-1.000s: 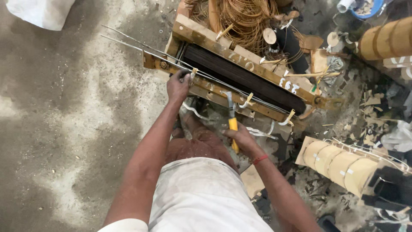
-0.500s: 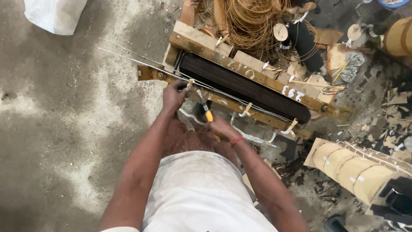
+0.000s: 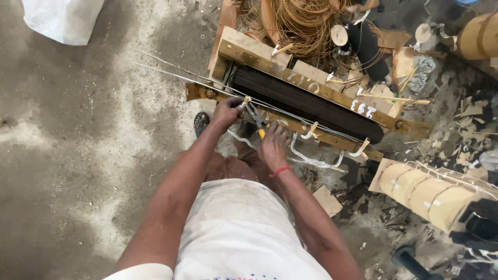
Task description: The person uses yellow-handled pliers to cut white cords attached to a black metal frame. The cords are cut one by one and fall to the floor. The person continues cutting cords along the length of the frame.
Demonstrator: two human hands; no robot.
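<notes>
I look down on a dismantled transformer core, a dark block of stacked laminations clamped between tan wooden bars. My left hand grips the near bar's left end, where thin metal strips stick out to the left. My right hand is closed on yellow-handled pliers whose jaws point at the near bar, right beside my left hand. A red band circles my right wrist.
A tangle of copper wire lies behind the core. Tan paper-wrapped coils lie at the right among scraps of paper and debris. A white bag sits at top left on the dusty concrete floor. White tape strips hang below the near bar.
My right hand with the pliers has moved left along the near bar, from about its middle to right beside my left hand. The view has shifted slightly.
</notes>
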